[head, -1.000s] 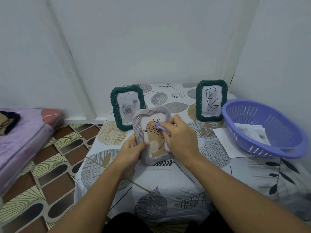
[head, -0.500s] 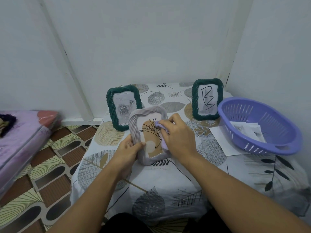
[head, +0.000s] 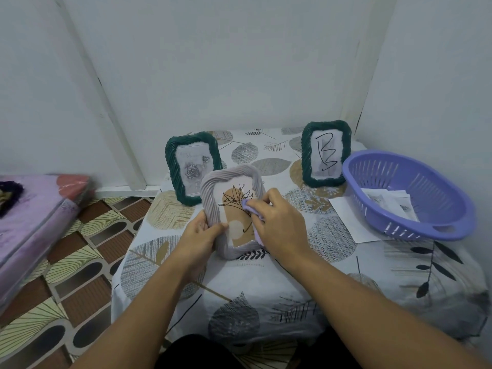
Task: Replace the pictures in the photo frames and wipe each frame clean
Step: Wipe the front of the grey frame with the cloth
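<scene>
Both hands worked at one grey frame (head: 231, 214) held tilted above the middle of the table. His or her left hand (head: 198, 235) gripped its left edge, thumb curled over the front; the right hand (head: 279, 225) pinched a small lilac cloth (head: 251, 209) and pressed it against the glass. The frame's border was ribbed like twisted rope, with rounded corners, around a tan card bearing a thin black leaf sketch.

Three frames were in view: the grey one and two dark green ones of the same roped make, standing upright behind it, the left green frame (head: 192, 167) showing a pale rose print, the right green frame (head: 326, 153) a black scrawl. One oval lilac plastic basket (head: 407, 193) with slotted walls sat at the right, holding loose paper prints (head: 390, 206), on a leaf-patterned tablecloth (head: 266, 283).
</scene>
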Tool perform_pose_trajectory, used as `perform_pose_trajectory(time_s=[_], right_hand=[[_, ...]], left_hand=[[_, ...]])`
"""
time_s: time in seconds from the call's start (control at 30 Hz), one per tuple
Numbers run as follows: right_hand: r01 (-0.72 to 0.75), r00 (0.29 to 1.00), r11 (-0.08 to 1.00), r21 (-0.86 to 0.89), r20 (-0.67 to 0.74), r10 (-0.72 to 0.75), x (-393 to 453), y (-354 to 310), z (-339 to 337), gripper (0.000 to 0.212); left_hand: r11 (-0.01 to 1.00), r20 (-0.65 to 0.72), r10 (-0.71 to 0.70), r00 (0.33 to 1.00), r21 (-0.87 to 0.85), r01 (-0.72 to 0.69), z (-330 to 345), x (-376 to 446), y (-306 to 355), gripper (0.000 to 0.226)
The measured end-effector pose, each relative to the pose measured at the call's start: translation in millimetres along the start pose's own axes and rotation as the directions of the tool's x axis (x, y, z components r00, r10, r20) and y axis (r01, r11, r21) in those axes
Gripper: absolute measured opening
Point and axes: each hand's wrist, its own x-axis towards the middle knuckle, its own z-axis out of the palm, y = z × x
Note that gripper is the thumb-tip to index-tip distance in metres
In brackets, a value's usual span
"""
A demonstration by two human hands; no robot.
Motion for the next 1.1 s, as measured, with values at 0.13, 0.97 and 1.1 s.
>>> perform_pose_trajectory(time_s=[0.13,0.97,1.1], right_hand=[[-0.048,0.999,0.999,-0.013,-0.012,0.048,8.1,6.1,-3.4,0.016],[-0.045,0.996,0.999,-0.011,0.078,0.045,-13.0,6.7,0.0,0.017],[-0.054,0.997,0.998,-0.012,0.057,0.055,-12.3,10.4,-1.9,0.016]], left_hand=[[1.0,-0.006,-0.006,1.0,-0.001,0.006,-1.0,0.3,-0.8,0.034],[1.0,-0.01,-0.02,1.0,-0.007,0.02,1.1,-0.5,2.4,0.033],[1.0,-0.019,-0.021,1.0,-0.015,0.021,1.1,0.0,2.2,0.032]])
